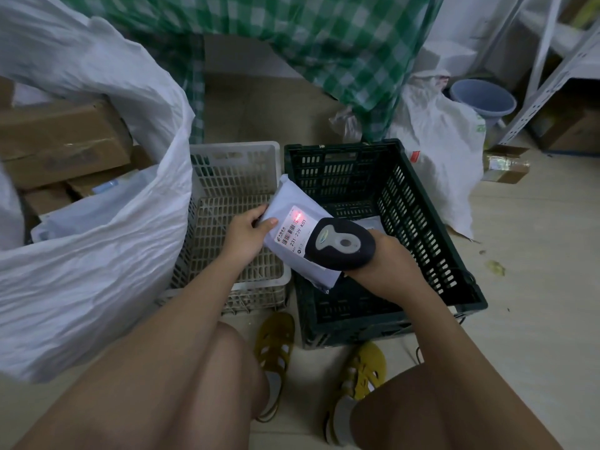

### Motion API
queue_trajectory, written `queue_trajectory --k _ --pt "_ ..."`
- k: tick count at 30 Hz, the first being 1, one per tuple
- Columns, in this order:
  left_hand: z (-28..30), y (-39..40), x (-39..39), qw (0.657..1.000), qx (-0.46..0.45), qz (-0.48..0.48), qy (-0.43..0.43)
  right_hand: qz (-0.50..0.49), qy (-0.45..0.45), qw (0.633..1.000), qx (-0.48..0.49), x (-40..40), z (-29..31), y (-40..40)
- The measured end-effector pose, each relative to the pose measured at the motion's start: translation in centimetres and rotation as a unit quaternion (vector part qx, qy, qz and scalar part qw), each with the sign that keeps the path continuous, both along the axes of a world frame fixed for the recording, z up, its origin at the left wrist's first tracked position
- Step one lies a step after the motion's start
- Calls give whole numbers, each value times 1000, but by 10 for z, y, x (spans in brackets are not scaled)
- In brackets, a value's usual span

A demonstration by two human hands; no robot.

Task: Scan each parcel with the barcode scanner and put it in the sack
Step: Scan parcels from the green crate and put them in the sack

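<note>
Left hand (pixel 248 230) pinches the parcel (pixel 293 235) over the crates, right hand (pixel 383 264) wrapped round the scanner (pixel 342 243); I'd keep the label flat under the red dot, then drop it in the sack (pixel 97 254) on the left

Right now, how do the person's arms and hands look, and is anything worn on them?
Both forearms are bare, with no sleeves in view. The left hand and the right hand wear no gloves. No ring, watch or bracelet shows on either. The nails look short and unpainted.
</note>
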State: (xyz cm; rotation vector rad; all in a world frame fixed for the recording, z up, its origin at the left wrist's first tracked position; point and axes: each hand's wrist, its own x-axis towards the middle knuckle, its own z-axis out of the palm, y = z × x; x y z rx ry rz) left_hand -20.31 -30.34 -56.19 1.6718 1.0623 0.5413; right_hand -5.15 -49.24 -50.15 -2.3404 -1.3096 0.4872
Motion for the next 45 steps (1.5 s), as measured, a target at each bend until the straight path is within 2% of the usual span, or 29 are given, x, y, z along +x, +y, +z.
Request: queue_trajectory --k 11,15,18,21,23,32,37,40,45 --pt "-1 -2 0 1000 -12 -3 -9 -2 9 1000 3 2 0 -1" --pt "4 -3 -1 1000 -15 10 -11 -25 92 994 61 3 -9 -2" --pt "16 -8 -1 999 -2 26 -21 -98 173 971 130 -3 -5 1" --pt "38 -20 1 997 15 48 -59 -186 263 919 227 -7 10 5" --pt "58 -27 1 995 24 51 -88 -205 292 895 268 -9 29 8" --pt "181 -37 -33 966 117 90 -213 -209 251 870 370 -42 139 36" --pt "234 -13 -92 925 220 167 -262 -185 238 866 398 -74 180 69" --pt "251 11 -134 901 258 226 -267 -149 272 862 402 -97 191 93" --pt "257 53 -195 876 292 291 -251 -151 206 918 305 -131 181 148"
